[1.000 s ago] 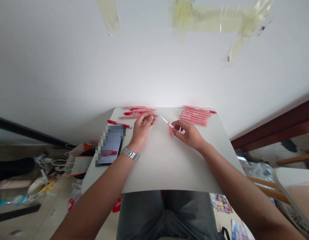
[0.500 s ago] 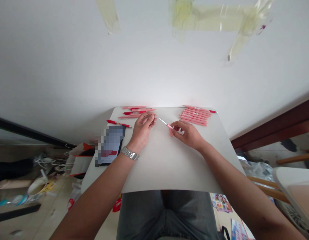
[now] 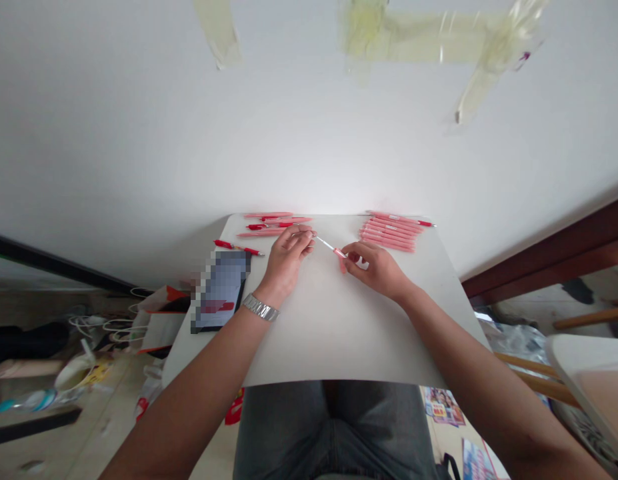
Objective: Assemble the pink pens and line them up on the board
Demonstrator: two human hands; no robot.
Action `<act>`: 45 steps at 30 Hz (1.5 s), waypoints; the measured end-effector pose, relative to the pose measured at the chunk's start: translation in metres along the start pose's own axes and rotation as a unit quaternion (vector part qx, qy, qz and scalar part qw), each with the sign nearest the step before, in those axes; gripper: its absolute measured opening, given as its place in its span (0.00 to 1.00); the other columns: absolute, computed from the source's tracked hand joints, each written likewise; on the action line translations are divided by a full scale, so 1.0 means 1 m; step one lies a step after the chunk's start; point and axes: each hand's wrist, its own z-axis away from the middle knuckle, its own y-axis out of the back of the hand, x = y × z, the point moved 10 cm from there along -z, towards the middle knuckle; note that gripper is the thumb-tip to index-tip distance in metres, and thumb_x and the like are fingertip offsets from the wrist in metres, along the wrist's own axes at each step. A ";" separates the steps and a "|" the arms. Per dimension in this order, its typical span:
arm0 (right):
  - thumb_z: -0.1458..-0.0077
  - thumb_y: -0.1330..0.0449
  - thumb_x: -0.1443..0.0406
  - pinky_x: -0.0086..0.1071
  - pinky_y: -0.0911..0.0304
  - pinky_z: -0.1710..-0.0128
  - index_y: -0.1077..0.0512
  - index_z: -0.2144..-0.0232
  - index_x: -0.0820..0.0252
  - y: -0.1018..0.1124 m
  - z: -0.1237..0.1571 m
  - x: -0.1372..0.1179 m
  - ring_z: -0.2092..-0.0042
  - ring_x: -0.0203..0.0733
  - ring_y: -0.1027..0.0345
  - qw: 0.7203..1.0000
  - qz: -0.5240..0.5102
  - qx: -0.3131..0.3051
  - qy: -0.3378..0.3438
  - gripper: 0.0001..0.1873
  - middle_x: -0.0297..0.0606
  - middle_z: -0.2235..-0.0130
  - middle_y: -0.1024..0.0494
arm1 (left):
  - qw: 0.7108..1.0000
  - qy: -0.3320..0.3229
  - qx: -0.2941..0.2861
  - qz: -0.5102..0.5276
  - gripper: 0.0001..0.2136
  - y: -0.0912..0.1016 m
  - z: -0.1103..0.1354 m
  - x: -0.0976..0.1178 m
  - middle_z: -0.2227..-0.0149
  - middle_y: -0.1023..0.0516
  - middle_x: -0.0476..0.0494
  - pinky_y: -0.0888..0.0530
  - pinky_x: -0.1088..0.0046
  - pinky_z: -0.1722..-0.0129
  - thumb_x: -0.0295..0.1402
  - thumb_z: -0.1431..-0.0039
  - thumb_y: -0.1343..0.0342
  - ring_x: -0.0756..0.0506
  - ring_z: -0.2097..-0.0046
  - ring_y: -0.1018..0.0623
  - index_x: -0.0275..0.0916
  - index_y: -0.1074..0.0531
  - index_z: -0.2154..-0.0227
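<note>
Right hand (image 3: 377, 268) is gripping closed, with thumb and forefinger pinching the pink-red end of a thin refill (image 3: 329, 245). A short pink piece (image 3: 343, 265) is poking down out of the same fingers; cannot tell if it's joined to the refill. The refill is hanging just above the table (image 3: 339, 333), slanting from the right hand toward the far left, with its clear shaft and tip pointing at the left hand (image 3: 285, 259).

Left hand is sitting curled, thumb and forefinger pinched together right at that tip. Cannot tell whether they're clamping the tip itself or something small hidden in the fingers. A metal watch (image 3: 260, 307) is sitting on the left wrist.

Both hands are working over the far middle of the table, close together, with the refill bridging between them.

A row of pink pens (image 3: 389, 235) is lying side by side at the far right, just beyond the right hand and not touching it. A looser bunch of pens (image 3: 269, 224), pink and red, is lying at the far left, just beyond the left hand. One red pen (image 3: 239, 248) is lying alone to the left of the left hand, beside a phone (image 3: 221, 290) at the table's left edge.

A white wall (image 3: 139, 133) is standing behind the table, with strips of yellowed tape (image 3: 419, 40) sticking to it. Jeans (image 3: 333, 427) are showing under the near edge. Bags and cables are cluttering the floor (image 3: 89, 427) on the left.
</note>
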 end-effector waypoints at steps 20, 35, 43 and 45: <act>0.34 0.39 0.67 0.34 0.34 0.61 0.23 0.58 0.53 -0.001 0.000 0.000 0.63 0.40 0.27 1.000 -0.004 -0.002 -0.006 0.05 0.36 0.63 0.20 | 0.995 -0.063 -0.036 -0.069 0.13 -0.012 0.008 0.016 0.53 0.18 0.43 0.25 0.70 0.55 0.41 0.41 0.30 0.46 0.54 0.20 0.42 0.21 0.58; 0.32 0.40 0.65 0.35 0.34 0.61 0.23 0.57 0.54 0.000 0.000 -0.003 0.63 0.41 0.27 1.000 -0.012 0.008 0.014 0.05 0.37 0.63 0.19 | 0.997 -0.029 -0.056 -0.043 0.13 -0.014 0.006 0.003 0.56 0.17 0.45 0.26 0.72 0.56 0.41 0.40 0.30 0.48 0.56 0.21 0.42 0.22 0.56; 0.33 0.40 0.66 0.35 0.34 0.61 0.23 0.58 0.54 0.000 -0.001 -0.004 0.63 0.41 0.27 1.000 -0.012 0.003 0.014 0.05 0.37 0.62 0.19 | 0.997 -0.020 -0.059 -0.054 0.14 -0.014 0.006 0.002 0.56 0.18 0.44 0.26 0.71 0.55 0.43 0.40 0.30 0.47 0.56 0.21 0.41 0.21 0.57; 0.33 0.40 0.66 0.35 0.34 0.61 0.23 0.58 0.54 0.000 -0.001 -0.004 0.63 0.41 0.27 1.000 -0.012 0.005 0.015 0.05 0.37 0.62 0.19 | 0.997 -0.019 -0.059 -0.053 0.14 -0.014 0.006 0.003 0.55 0.19 0.44 0.26 0.72 0.55 0.43 0.41 0.30 0.48 0.56 0.21 0.42 0.21 0.57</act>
